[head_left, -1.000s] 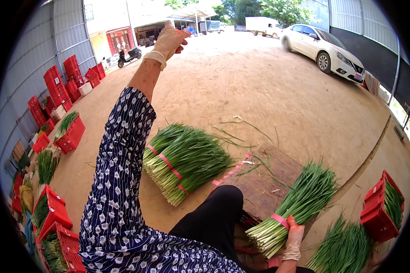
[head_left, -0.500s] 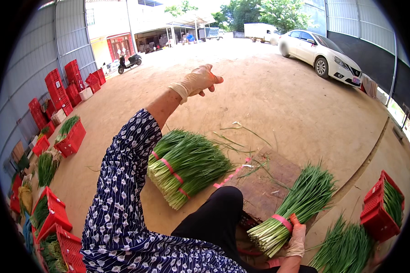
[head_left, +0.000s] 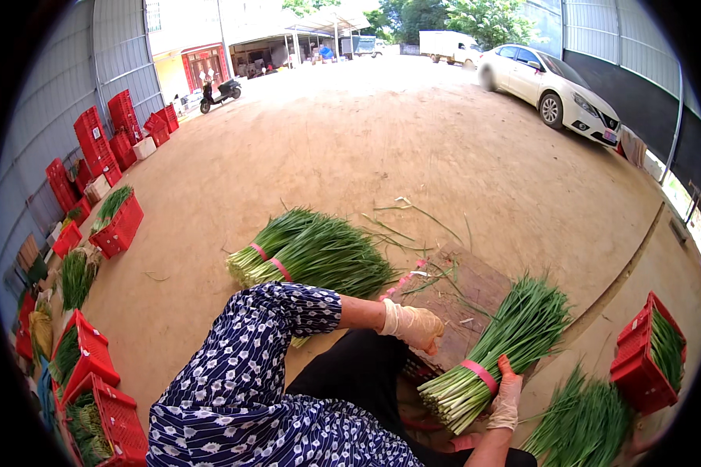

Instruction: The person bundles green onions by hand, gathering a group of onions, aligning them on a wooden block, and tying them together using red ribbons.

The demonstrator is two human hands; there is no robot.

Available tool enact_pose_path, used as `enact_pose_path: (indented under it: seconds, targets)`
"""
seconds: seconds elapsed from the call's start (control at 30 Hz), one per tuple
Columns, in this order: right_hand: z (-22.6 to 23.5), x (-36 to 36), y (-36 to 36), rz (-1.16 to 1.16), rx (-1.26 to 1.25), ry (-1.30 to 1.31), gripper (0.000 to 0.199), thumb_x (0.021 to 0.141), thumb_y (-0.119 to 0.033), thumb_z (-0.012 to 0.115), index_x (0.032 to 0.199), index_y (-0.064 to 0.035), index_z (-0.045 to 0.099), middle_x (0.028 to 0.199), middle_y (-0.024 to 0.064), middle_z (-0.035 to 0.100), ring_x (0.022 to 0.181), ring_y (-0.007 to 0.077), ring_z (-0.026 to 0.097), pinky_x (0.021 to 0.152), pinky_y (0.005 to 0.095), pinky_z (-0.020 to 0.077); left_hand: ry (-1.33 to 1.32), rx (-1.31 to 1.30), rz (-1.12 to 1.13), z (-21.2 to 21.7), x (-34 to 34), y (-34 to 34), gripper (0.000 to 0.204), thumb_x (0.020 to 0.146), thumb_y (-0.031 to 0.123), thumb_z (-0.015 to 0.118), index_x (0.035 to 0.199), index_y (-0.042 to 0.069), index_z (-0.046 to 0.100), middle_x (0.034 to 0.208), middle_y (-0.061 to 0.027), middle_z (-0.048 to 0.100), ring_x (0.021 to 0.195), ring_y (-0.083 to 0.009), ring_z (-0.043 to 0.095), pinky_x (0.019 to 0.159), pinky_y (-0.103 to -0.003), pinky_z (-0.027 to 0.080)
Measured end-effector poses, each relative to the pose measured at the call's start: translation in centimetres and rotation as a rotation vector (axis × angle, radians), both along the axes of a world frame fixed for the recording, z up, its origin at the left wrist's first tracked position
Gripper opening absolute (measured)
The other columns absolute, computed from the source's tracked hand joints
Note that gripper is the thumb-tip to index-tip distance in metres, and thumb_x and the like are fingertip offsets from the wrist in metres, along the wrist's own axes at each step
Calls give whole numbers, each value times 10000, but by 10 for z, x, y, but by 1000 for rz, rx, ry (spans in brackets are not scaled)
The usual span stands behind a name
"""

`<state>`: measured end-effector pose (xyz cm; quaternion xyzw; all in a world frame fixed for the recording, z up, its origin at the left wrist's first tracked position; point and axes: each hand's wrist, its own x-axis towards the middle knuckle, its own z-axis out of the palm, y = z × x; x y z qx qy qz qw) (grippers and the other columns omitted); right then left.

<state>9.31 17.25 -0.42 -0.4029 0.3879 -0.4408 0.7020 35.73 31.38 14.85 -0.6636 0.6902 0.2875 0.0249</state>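
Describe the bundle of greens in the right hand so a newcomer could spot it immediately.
Start at the dark wooden board on the dirt floor before the person. Across its right edge lies a bundle of green onions, gripped by the gloved right hand. Unlike the stacked bundles farther left, it lies apart, with one pink band.

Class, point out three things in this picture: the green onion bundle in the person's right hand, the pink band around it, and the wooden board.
Green onion bundle [head_left: 514,335], head view, on the green leaves.
Pink band [head_left: 480,375], head view, on its middle.
Wooden board [head_left: 475,292], head view, on its bare top.
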Motion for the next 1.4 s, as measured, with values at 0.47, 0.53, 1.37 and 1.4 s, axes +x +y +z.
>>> enact_pose_path:
  seconds: [0.47,0.53,1.37,1.4]
  targets:
    - [16,-1,12,119,191,-139,322,859,-222,747,1091,-12,677,1053,88,701,902,234,663,823,390,552,391,36,374,-110,-32,-52,660,852,631,646,791,-26,673,674,-112,608,617,-271,616,604,-410,504]
    - [13,-1,10,118,191,-142,334,859,-223,747,1105,-12,667,1059,96,700,920,241,664,835,401,555,627,180,502,-120,-37,-54,683,848,667,636,750,-9,654,651,-88,568,562,-248,565,548,-396,475]
    - [31,35,26,136,-95,-48,458,781,-16,761,1203,13,587,1067,48,658,881,171,626,802,301,522,1472,-166,486,-60,-58,-47,558,841,308,781,1294,46,588,1146,-66,663,1006,-164,599,905,-328,486]
    - [36,37,27,145,-109,-33,465,780,-17,761,1209,12,584,1072,49,657,884,170,626,803,301,522,1521,-173,472,-71,-56,-52,573,838,306,784,1304,44,579,1159,-69,660,1016,-165,599,915,-329,485]
